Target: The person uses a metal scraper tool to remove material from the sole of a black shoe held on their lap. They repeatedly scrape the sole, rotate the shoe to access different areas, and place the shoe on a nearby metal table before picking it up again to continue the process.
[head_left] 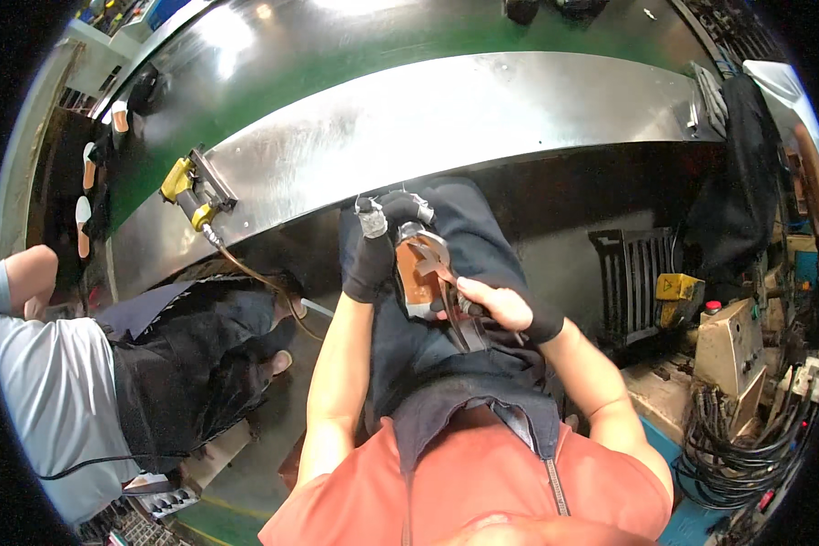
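Observation:
Over my lap, my left hand is wrapped round the far end of a shoe with a brown underside facing up. That hand wears a dark glove, with pale tape round some fingertips. My right hand, with a dark wrist band and bare thumb, is closed on metal pincers. The pincers' jaws lie over the shoe's brown underside, close to the left fingers. Whether the jaws grip the shoe's edge I cannot tell. Part of the handles is hidden by my right hand.
A shiny metal bench curves in front of my knees. On its left lies a yellow air tool with a hose. Several shoes stand at far left, beside a co-worker. At right are a control box and coiled cables.

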`<move>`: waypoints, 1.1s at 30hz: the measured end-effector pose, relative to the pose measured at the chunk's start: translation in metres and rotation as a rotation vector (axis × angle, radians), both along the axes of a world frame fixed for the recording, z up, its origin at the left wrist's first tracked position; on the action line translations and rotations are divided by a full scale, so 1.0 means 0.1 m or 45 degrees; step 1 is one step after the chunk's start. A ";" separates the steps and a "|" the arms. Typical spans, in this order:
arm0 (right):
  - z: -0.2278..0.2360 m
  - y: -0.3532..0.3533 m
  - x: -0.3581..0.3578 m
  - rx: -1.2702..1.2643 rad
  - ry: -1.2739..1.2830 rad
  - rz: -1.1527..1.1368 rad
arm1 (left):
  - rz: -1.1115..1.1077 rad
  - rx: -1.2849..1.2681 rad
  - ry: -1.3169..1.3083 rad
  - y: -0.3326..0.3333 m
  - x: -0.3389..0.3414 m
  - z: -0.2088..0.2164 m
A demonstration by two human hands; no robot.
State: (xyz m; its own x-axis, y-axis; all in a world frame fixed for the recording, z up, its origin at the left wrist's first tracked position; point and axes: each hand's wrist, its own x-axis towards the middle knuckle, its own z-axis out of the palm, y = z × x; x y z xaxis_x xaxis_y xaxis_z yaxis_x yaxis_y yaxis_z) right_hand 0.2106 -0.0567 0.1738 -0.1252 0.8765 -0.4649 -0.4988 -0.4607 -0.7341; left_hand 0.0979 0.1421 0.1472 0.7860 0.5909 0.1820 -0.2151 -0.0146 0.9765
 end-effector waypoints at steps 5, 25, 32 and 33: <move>0.35 0.19 0.12 -0.226 0.040 0.231 | 0.117 -0.160 -0.018 -0.16 -0.06 0.12; -0.74 -0.98 -0.49 0.667 -0.997 0.645 | 0.251 -0.001 0.242 -1.33 -0.97 0.40; -0.71 -0.95 -0.38 0.712 -0.918 0.602 | 0.369 0.011 0.268 -1.39 -0.94 0.34; -0.73 -0.98 -0.37 0.663 -0.871 0.585 | 0.406 0.070 0.278 -1.38 -0.93 0.35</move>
State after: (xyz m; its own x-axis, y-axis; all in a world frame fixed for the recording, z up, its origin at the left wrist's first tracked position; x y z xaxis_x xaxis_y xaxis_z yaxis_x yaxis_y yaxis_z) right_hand 0.1732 -0.1552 0.1003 -0.3538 0.9259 -0.1326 0.2581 -0.0396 -0.9653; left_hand 0.0053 0.0046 0.1826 0.5879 0.8060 0.0686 0.0216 -0.1004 0.9947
